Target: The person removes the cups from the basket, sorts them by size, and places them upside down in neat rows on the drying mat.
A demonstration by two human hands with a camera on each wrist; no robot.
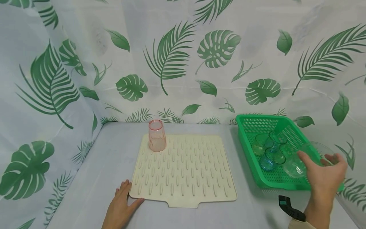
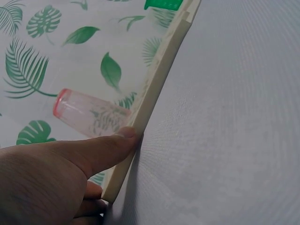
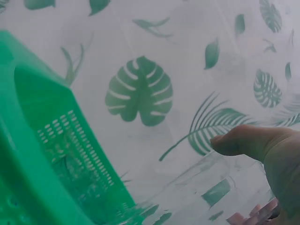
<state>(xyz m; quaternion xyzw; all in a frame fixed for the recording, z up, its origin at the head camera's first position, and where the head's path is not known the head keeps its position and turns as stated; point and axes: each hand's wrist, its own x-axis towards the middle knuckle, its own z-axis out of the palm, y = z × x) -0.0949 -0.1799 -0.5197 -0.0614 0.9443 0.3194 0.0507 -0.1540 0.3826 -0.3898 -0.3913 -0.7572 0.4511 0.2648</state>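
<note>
My right hand [image 1: 327, 171] holds a clear glass [image 1: 295, 167] over the right side of the green basket [image 1: 257, 179]. The right wrist view shows the thumb on the glass's near side and fingertips beyond it. Inside the basket are several tinted glasses, including a blue one [image 1: 268, 162] and a yellowish one [image 1: 258, 148]. My left hand [image 1: 120, 205] rests at the near left corner of a cream ridged drying mat [image 1: 188, 165], thumb along its front edge, fingers beside its left edge. A pink glass [image 1: 157, 140] stands on the mat's far left corner.
A white cloth-covered table [image 1: 94, 178] lies under everything. Behind and at the sides hangs a white curtain with green leaf prints [image 1: 171, 63]. A strip of table separates the mat from the basket.
</note>
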